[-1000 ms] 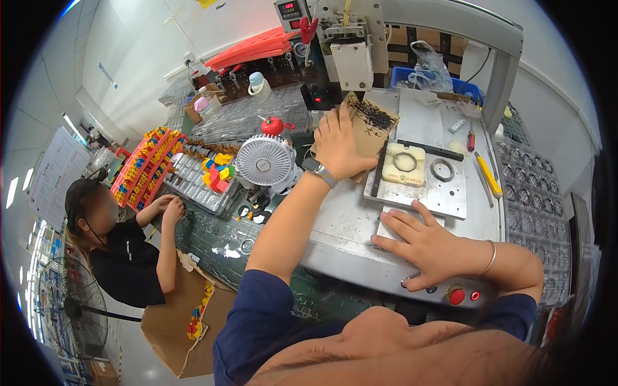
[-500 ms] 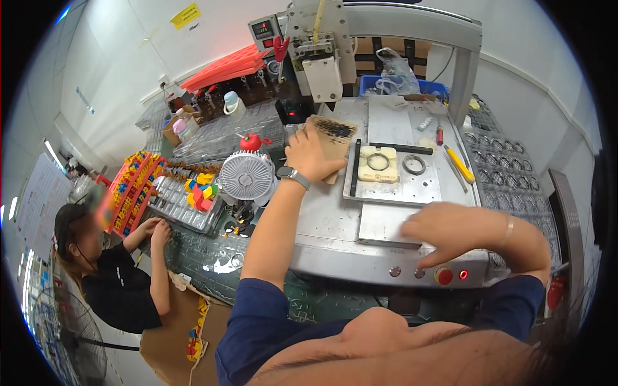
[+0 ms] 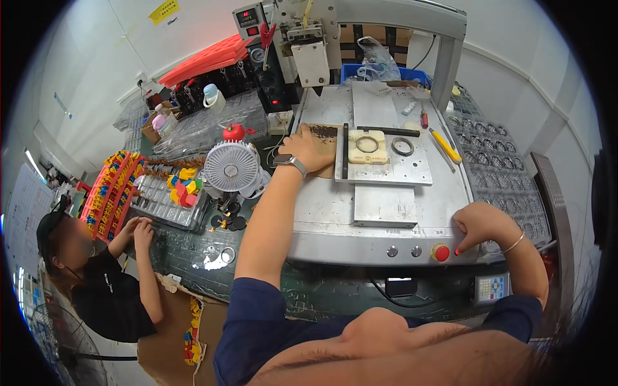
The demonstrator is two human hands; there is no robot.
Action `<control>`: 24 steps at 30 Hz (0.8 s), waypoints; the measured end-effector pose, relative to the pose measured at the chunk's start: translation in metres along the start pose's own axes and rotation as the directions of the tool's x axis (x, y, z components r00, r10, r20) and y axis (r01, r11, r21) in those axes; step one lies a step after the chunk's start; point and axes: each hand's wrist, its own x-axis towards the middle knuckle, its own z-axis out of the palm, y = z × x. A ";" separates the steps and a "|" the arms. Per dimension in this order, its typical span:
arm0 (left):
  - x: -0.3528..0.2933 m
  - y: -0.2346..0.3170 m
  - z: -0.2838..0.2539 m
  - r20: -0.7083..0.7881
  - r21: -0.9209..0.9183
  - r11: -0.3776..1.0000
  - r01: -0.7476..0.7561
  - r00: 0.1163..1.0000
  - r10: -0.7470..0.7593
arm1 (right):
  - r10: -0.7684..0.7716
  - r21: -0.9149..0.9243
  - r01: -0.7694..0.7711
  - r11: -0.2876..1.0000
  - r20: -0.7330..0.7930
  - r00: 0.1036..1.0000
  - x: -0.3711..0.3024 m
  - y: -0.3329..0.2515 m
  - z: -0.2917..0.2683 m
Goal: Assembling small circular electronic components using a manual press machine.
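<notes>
My left hand, wearing a watch, lies flat with fingers spread on a piece of brown cardboard smeared with black at its far end. Right of it, a metal fixture plate with black edge bars carries a cream square block. One dark metal ring rests on that block, and a second metal ring lies beside it on the plate. My right hand is at the machine's front right corner, fingers curled with nothing seen in them. Its thumb points down at the red-lit button.
A press head hangs behind the fixture. A red stop button sits on the front panel. A yellow cutter and clear trays are at right. A white fan stands at left, near a co-worker handling something small.
My right hand has swung right, from over the front metal slide to the lit button. The left hand stays on the cardboard. The whole view has shifted slightly.
</notes>
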 end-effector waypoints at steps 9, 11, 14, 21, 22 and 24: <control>-0.001 -0.006 0.002 -0.010 -0.144 0.989 0.029 0.999 -0.030 | -0.061 0.095 0.150 0.984 -0.611 0.789 0.079 -0.006 -0.073; 0.000 -0.001 0.001 -0.018 -0.150 0.988 0.024 0.999 -0.027 | -0.088 0.086 0.224 0.971 -0.740 0.667 0.128 0.013 -0.076; -0.001 -0.003 0.003 -0.015 -0.142 0.990 0.010 1.000 -0.012 | -0.011 0.169 0.203 0.965 -0.742 0.670 0.185 0.018 -0.081; -0.005 -0.007 -0.003 0.028 -0.073 0.996 -0.058 0.998 0.060 | 0.008 0.147 0.219 0.965 -0.847 0.531 0.233 0.028 -0.055; -0.003 -0.007 -0.003 0.035 -0.073 0.996 -0.050 0.998 0.053 | -0.003 0.150 0.241 0.959 -0.844 0.536 0.236 0.034 -0.051; -0.003 -0.005 -0.004 -0.008 -0.030 0.995 -0.091 0.996 0.091 | -0.017 0.134 0.240 0.961 -0.842 0.539 0.232 0.032 -0.053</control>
